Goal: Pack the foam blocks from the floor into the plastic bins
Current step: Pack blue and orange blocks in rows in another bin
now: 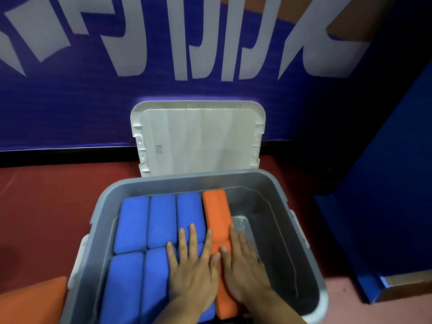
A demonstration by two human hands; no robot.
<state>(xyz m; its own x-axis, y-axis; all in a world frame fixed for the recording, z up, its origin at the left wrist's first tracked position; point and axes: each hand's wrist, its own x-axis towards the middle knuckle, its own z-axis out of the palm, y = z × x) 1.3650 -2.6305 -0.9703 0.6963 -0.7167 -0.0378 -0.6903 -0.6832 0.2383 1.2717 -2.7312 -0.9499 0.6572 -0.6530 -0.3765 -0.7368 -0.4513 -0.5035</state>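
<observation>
Orange block, flat fingers either side

White lid: at centre, toward 12 o'clock, standing on edge, leaning back against the wall, inner face outward. Small sticker near its left edge.
Blue wall: 9 through 2 o'clock, with large white lettering; brown patch at 1 o'clock.
Black strip: along the wall's foot, 9 o'clock.
Red floor: 8 to 9 o'clock.
Blue panel: 3 to 4 o'clock, with a tan edge at its base.
</observation>
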